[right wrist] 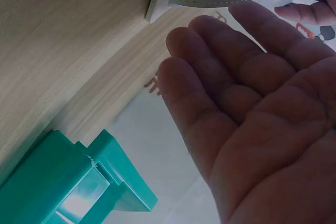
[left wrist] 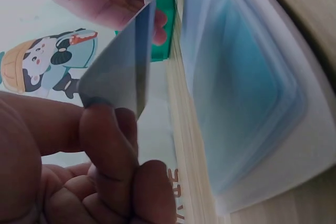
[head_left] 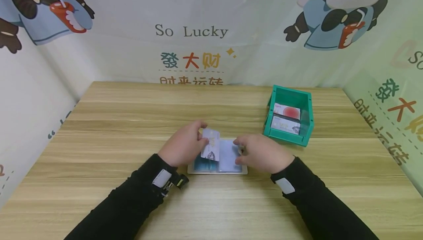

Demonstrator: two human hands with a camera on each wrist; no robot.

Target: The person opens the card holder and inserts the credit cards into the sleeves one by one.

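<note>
A wood-grained table carried an open card holder with clear sleeves around its middle; a green bin stood to the right, farther back.

Black sleeves, white wrist patches, small dark left-wrist camera

High head view looks forward-down; close, tilted wrist views skim the pale wood-grain tabletop, seemingly sharing the cream clear-sleeved card wallet.
</note>
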